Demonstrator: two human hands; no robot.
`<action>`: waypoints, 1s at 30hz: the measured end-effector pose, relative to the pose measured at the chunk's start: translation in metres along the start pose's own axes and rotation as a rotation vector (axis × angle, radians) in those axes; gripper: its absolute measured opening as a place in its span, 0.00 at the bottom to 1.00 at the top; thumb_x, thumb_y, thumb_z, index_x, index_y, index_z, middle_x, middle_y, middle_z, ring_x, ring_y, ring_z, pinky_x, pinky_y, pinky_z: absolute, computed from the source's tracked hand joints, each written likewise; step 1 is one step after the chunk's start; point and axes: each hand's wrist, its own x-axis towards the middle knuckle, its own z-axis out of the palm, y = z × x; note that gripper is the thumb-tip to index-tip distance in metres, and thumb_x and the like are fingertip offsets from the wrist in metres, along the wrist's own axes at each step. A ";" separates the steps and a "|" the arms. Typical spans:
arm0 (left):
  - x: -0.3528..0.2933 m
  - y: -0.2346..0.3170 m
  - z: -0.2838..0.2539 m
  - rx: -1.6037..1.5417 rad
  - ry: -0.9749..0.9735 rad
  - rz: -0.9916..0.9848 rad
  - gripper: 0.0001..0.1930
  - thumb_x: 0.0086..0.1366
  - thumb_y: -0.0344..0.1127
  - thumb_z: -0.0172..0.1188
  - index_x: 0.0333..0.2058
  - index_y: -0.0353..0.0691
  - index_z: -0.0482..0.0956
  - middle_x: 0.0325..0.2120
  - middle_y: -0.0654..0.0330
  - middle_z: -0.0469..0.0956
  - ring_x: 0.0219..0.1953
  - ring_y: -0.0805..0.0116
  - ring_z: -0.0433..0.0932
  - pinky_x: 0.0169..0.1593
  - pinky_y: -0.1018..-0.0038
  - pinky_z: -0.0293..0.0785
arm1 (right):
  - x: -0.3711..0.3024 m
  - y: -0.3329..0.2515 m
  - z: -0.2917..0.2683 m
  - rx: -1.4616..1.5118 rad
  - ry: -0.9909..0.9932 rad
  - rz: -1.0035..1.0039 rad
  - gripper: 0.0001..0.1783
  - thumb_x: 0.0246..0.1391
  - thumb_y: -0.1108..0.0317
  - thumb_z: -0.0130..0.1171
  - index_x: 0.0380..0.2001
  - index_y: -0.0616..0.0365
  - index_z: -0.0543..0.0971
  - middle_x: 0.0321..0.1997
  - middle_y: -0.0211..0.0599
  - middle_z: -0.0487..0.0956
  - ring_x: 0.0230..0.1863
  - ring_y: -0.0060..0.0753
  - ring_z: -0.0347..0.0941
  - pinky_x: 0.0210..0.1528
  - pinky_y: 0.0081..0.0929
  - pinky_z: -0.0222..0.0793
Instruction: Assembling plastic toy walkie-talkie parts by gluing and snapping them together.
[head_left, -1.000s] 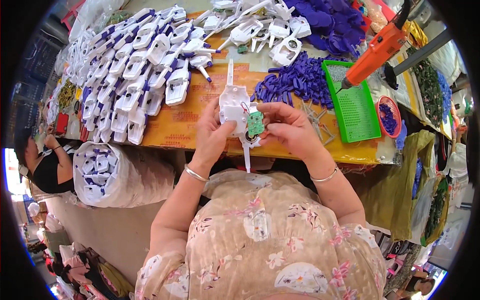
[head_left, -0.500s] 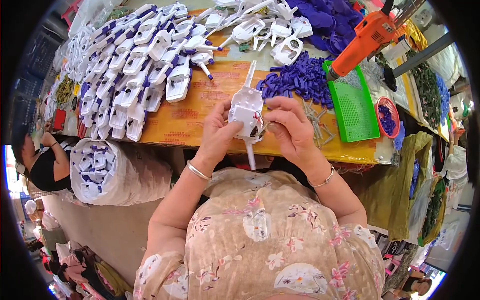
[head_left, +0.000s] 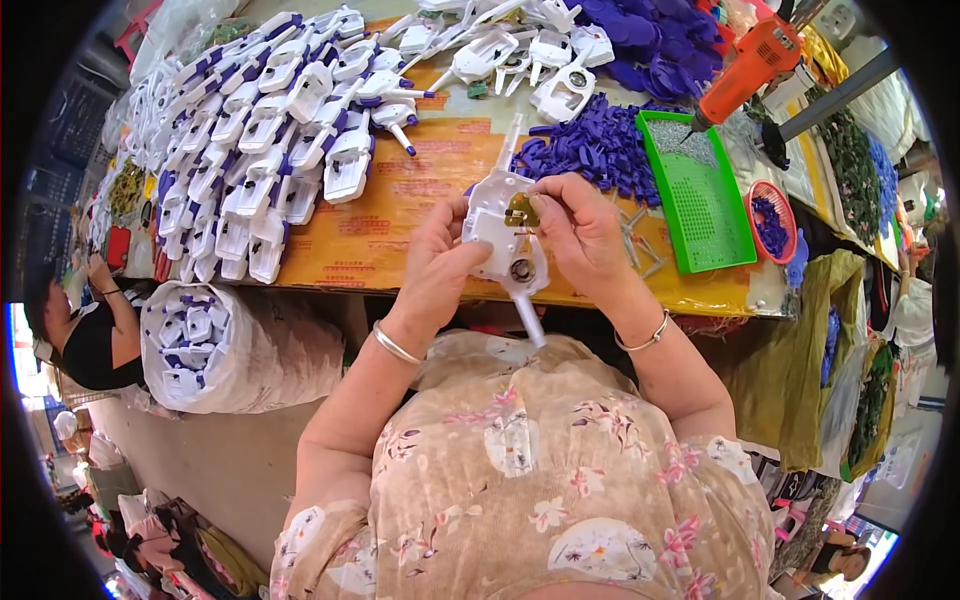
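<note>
My left hand (head_left: 438,258) grips a white plastic casing (head_left: 488,228) over the near edge of the table, its thumb pressed on the inner face. The casing has a narrow stem at each end and a dark round part (head_left: 523,269) set in its lower half. Between the thumb and fingers of my right hand (head_left: 588,238) is a small olive-green circuit board (head_left: 519,211), held against the casing's right side. Just beyond the casing lies a heap of small purple plastic pieces (head_left: 590,150).
Stacked white-and-purple casings (head_left: 262,130) cover the table's left. An orange electric screwdriver (head_left: 750,70) hangs above a green tray (head_left: 706,215) of small metal parts. Right of that stands a red basket (head_left: 772,222). A sack (head_left: 255,345) of casings and another person (head_left: 95,325) are at left.
My right hand has moved up along the casing and now shows a circuit board at its right side. The casing has tilted, its lower stem swinging right.
</note>
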 end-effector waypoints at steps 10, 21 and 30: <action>-0.006 -0.001 0.011 -0.214 -0.211 -0.142 0.27 0.51 0.18 0.48 0.54 0.33 0.64 0.43 0.56 0.75 0.44 0.67 0.77 0.48 0.71 0.75 | -0.006 0.005 0.007 -0.317 0.181 -0.176 0.05 0.45 0.76 0.62 0.28 0.60 0.79 0.28 0.38 0.74 0.28 0.39 0.71 0.29 0.30 0.68; -0.011 -0.001 0.016 -0.255 -0.132 -0.224 0.25 0.59 0.25 0.45 0.57 0.34 0.63 0.45 0.56 0.74 0.44 0.66 0.77 0.49 0.68 0.75 | -0.010 0.010 0.008 -0.497 0.201 -0.410 0.08 0.40 0.76 0.64 0.25 0.57 0.75 0.25 0.35 0.71 0.26 0.39 0.69 0.25 0.33 0.66; -0.010 -0.009 0.007 -0.316 -0.086 -0.234 0.22 0.62 0.27 0.42 0.56 0.32 0.64 0.45 0.55 0.74 0.44 0.66 0.77 0.49 0.69 0.75 | -0.011 0.000 0.006 -0.464 0.115 -0.399 0.07 0.40 0.74 0.64 0.24 0.57 0.75 0.25 0.35 0.71 0.27 0.38 0.69 0.27 0.32 0.67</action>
